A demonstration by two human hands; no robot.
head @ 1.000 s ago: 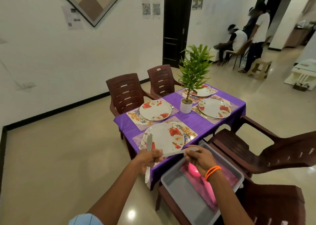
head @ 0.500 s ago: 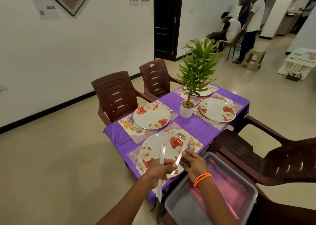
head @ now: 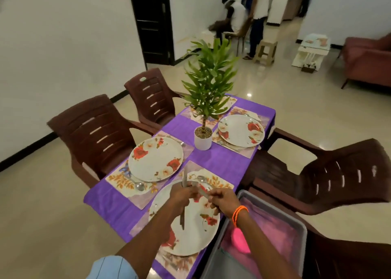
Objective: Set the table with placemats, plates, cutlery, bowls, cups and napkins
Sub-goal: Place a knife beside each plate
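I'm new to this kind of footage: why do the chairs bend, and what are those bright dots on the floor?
Head view: the wide-angle lens bows the chairs near the edges; glare dots on the floor are lamp reflections; both hands and their cutlery are motion-blurred.

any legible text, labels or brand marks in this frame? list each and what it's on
None can be read.
Far brown chair: a small pale oval badge at the top of its backrest, too small and blurred to read.
Wall: paper sheets cut off at the top edge, no print resolvable.
Plates, placemats, white plant pot and grey tub: no lettering visible.
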